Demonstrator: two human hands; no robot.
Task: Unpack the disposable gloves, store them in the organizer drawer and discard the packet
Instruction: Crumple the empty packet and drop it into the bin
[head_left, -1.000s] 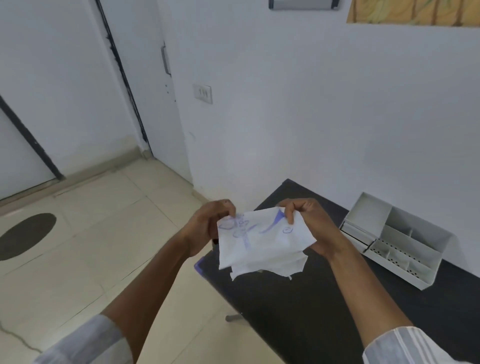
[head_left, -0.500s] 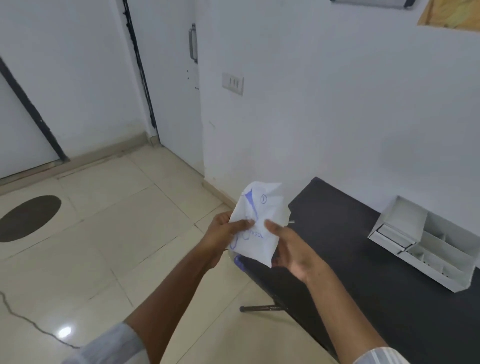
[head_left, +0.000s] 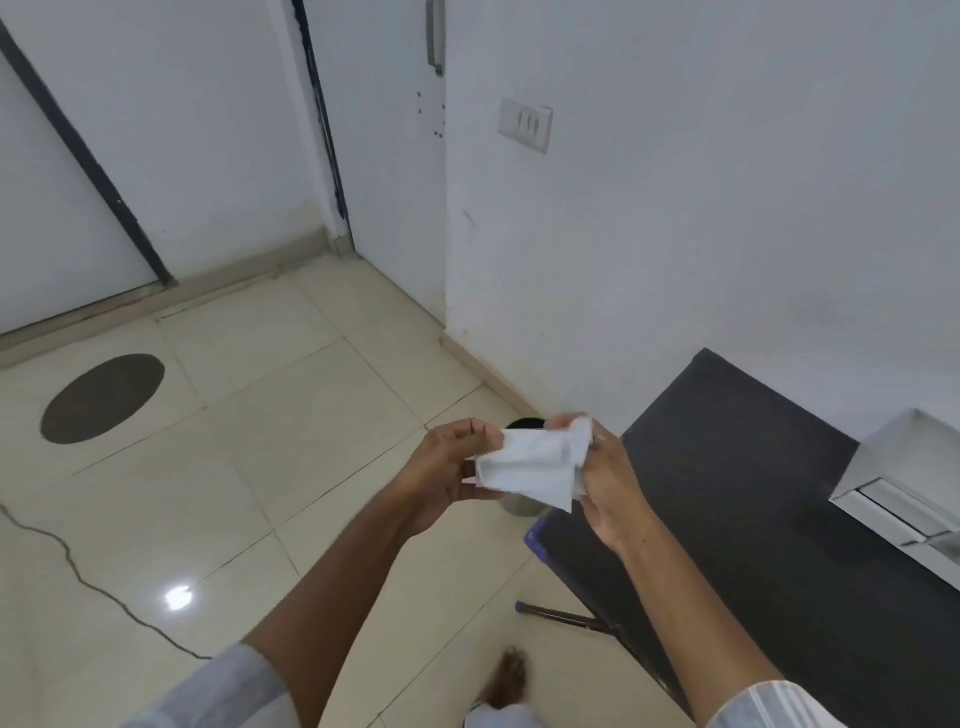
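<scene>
Both hands are raised over the tiled floor (head_left: 249, 467), just left of the black table (head_left: 769, 519), and between them they hold the white packet (head_left: 530, 465), which is crumpled and folded in on itself. The left hand (head_left: 447, 470) closes on the packet's left edge, thumb on top and fingers curled beneath; the right hand (head_left: 605, 480) pinches the bunched right end, its fingertips wrapped into the paper. Right behind the packet, and mostly hidden by it, a dark round rim above and a grey base below show what looks like a small bin (head_left: 522, 506) standing on the floor by the table's corner (too little of it shows to be sure). At the right edge of the view the white organizer (head_left: 904, 478) sits on the table against the wall, with 1 shallow drawer front visible low on its near face; it lies well apart from the hands. A bare foot (head_left: 506, 680) shows blurred at the bottom, between the 2 forearms. Farther off, a dark oval patch (head_left: 103, 399) marks the tiles, a thin black cable (head_left: 67, 561) trails across the floor at the left, and a switch plate (head_left: 525, 124) is fixed to the white wall beside the door (head_left: 395, 130).
</scene>
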